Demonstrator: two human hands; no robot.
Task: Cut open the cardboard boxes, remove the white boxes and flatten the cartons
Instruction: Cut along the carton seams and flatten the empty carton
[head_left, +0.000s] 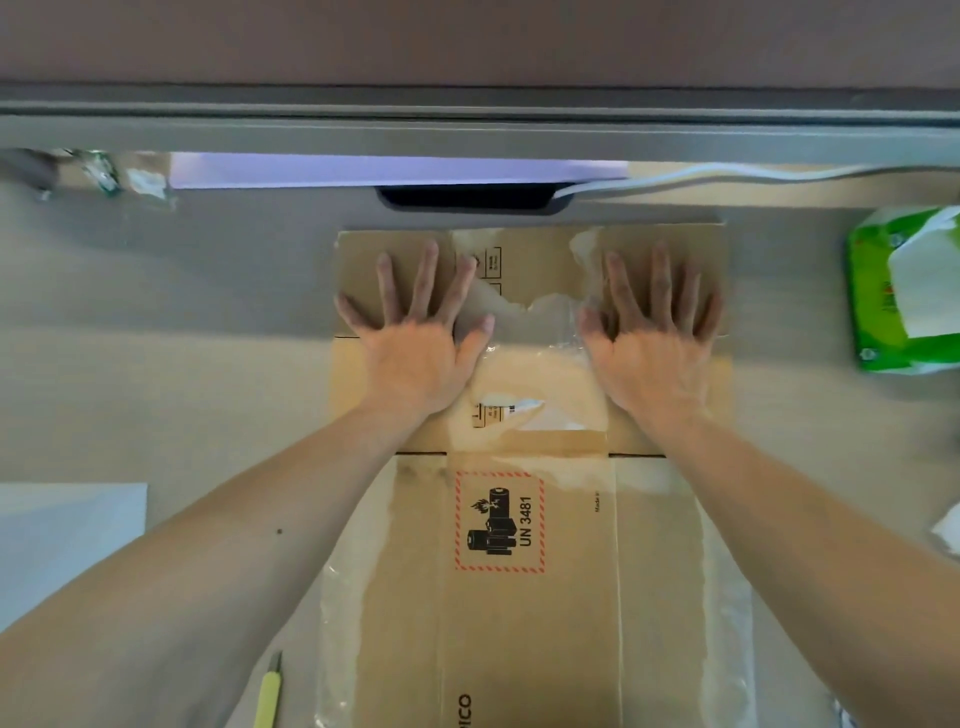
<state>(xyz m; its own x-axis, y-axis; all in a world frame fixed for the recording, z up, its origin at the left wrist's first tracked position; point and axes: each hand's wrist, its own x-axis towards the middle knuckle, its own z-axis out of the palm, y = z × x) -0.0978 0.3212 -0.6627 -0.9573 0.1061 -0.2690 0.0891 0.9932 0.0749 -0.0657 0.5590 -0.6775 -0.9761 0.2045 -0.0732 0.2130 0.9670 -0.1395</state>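
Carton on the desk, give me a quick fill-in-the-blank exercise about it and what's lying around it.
1. The left hand and right hand press the carton ____ against the desk.
2. The red-bordered label on the carton reads UN ____.
3. The tissue pack at the right has a ____ wrapper.
4. The yellow-handled knife lies on the carton's ____ side, with no hand on it.

Missing words: flat; 3481; green; left.
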